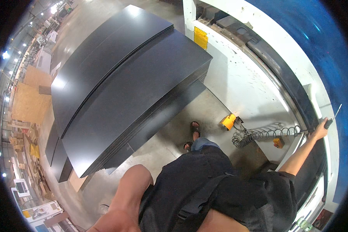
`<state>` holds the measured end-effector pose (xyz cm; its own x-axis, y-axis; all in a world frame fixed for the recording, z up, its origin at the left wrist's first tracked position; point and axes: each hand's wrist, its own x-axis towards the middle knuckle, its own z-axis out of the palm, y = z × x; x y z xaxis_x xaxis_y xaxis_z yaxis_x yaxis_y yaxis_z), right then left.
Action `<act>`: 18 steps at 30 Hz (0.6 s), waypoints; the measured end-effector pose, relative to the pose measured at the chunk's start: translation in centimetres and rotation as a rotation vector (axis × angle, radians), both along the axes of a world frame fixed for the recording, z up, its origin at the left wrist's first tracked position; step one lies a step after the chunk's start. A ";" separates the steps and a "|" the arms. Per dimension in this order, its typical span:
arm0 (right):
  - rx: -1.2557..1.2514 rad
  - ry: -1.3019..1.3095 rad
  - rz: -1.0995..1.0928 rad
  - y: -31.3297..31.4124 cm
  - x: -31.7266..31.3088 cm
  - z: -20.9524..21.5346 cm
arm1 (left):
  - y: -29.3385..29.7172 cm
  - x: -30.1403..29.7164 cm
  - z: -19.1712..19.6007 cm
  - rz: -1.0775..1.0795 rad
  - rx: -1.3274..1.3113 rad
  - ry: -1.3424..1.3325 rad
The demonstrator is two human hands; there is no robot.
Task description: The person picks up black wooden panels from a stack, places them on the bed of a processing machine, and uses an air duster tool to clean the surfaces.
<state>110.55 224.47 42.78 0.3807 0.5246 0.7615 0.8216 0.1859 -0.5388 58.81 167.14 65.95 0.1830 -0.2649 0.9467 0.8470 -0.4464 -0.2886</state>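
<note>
At the far right, my right hand (320,130) is closed around the dark handle of a screwdriver (329,123), whose thin metal shaft points up and away to the right. The hand is beside the white upright frame (330,154) of a large blue and white machine (255,71); whether it touches the frame I cannot tell. My left arm (132,185) is bent, its elbow toward the middle of the view and its forearm running out at the lower edge. The left hand itself does not show.
Stacks of large dark sheets (131,92) fill the left and centre. A yellow foot pedal (229,121) stands by the machine, near a coiled black cable (243,138). My sandalled feet (195,127) are on the concrete floor (164,143). Brown boards (31,100) stand farther left.
</note>
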 end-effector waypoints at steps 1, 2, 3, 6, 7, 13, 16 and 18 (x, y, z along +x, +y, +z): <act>-0.029 0.073 0.045 -0.4 -1.7 0.8 | 0.3 -0.6 -0.1 0.005 -0.022 -0.002; -0.056 0.143 0.082 -1.0 -3.2 1.7 | 0.8 -1.2 -0.2 0.002 -0.042 -0.008; -0.035 0.162 0.180 -2.0 -5.7 2.1 | 1.4 -1.8 -0.3 -0.001 -0.063 -0.013; -0.051 0.096 0.528 -5.4 -16.2 2.0 | 4.2 -3.9 0.2 -0.151 -0.122 0.002; -0.117 0.128 0.646 -5.4 -19.6 0.1 | 5.2 -4.7 0.3 -0.156 -0.114 -0.001; -1.313 -0.212 1.120 -12.7 -43.8 -11.1 | 7.8 -6.8 1.3 -0.024 -0.124 -0.005; -1.539 -0.207 1.335 -19.1 -51.3 -14.8 | 8.2 -8.4 0.0 -0.035 -0.213 -0.065; -1.502 -0.432 1.453 -24.3 -55.9 -15.0 | 7.1 -9.3 0.1 -0.012 -0.209 -0.080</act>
